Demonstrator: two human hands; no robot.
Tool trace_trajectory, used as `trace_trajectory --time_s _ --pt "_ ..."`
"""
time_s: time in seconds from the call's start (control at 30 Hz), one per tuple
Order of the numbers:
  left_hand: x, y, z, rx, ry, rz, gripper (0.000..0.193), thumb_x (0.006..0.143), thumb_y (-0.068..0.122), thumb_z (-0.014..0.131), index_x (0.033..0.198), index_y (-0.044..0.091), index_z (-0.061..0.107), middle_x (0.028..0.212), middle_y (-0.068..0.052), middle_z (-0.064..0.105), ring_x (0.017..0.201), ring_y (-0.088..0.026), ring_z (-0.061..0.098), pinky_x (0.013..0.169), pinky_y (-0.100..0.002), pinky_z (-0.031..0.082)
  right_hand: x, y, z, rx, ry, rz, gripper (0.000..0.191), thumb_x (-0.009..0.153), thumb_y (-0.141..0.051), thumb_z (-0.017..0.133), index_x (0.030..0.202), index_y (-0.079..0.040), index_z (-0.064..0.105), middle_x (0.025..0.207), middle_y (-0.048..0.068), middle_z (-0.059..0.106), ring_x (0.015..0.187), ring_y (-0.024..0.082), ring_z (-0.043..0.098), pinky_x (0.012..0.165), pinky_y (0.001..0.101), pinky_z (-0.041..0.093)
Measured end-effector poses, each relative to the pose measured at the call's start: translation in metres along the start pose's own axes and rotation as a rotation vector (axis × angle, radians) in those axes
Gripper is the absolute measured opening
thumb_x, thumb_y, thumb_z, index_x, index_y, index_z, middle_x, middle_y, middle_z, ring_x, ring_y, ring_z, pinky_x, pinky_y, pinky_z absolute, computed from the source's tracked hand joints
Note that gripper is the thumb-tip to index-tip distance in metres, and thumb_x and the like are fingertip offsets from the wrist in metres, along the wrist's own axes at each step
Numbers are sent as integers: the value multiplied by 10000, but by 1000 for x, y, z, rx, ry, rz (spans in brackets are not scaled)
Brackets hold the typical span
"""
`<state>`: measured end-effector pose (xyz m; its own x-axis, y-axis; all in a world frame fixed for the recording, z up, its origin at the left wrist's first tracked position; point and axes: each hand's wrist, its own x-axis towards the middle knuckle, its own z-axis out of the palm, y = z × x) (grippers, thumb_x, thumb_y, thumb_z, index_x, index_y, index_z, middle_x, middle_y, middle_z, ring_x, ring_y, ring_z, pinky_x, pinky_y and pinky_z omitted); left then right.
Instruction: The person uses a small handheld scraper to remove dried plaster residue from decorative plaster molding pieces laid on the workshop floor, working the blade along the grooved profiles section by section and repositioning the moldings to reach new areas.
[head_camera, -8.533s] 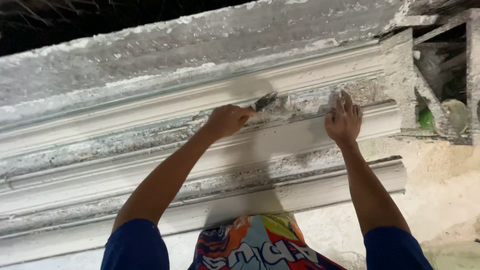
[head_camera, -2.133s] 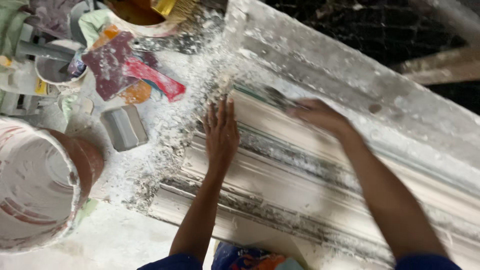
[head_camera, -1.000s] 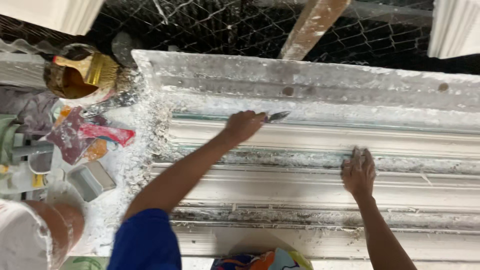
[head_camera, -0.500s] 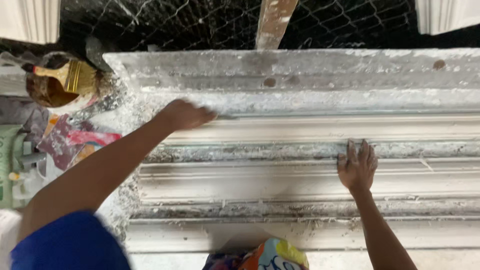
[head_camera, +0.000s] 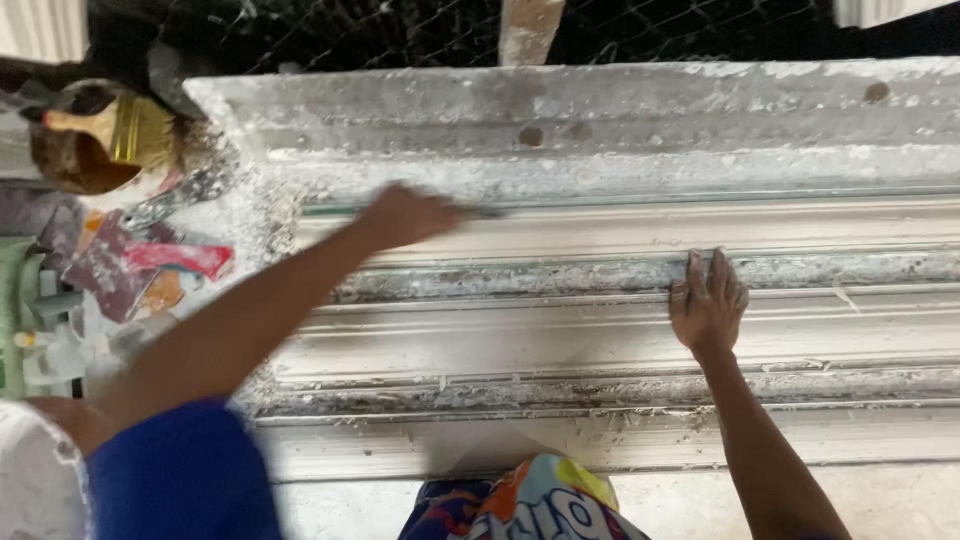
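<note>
A long white plaster cornice moulding (head_camera: 600, 340), crusted with grey residue, lies across the view. My left hand (head_camera: 405, 215), blurred by motion, is closed on a thin scraping tool (head_camera: 482, 212) whose blade lies along the upper groove, near the moulding's left end. My right hand (head_camera: 708, 305) rests flat on a dirty middle ridge, fingers spread, holding nothing. Both arms reach in from below, and the left one has a blue sleeve.
A brush with a gold ferrule (head_camera: 110, 135) sits in a brown bowl at the upper left. Colourful rags and packets (head_camera: 150, 265) lie in white dust beside the moulding's end. Wire mesh (head_camera: 700, 30) and a wooden post (head_camera: 527, 28) run along the top. A white bucket (head_camera: 30, 480) shows at the lower left.
My left hand has swept left along the upper groove with the tool and come a little back to the right. My right hand has stayed flat on the middle ridge.
</note>
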<state>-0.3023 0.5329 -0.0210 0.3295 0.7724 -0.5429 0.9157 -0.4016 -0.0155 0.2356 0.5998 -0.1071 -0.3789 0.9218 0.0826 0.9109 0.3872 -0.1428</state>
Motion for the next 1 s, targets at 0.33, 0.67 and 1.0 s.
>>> trace_trajectory --time_s 0.33,0.67,1.0 --pt "-75 -43 -4 173 30 -18 521 1083 409 364 1594 307 366 1346 -12 648 584 -96 640 442 -258 543 0 1 -5 -24 27 -11 550 1085 -419 393 1561 -166 503 1662 248 351 1480 470 381 1185 677 248" --pt "94 57 -32 83 333 126 283 1065 281 462 1269 183 632 1033 -33 743 834 -247 729 672 -442 588 -1 -6 -17 5 54 -26 525 1077 -379 433 1543 -163 542 1668 224 383 1477 446 398 1193 657 273" --pt "-10 -22 -8 -323 388 -176 441 1029 544 604 1402 317 665 816 -26 766 658 -153 691 678 -346 578 5 -12 -20 -19 55 39 541 1003 -372 518 1506 -177 556 1639 206 405 1475 419 393 1164 661 287"
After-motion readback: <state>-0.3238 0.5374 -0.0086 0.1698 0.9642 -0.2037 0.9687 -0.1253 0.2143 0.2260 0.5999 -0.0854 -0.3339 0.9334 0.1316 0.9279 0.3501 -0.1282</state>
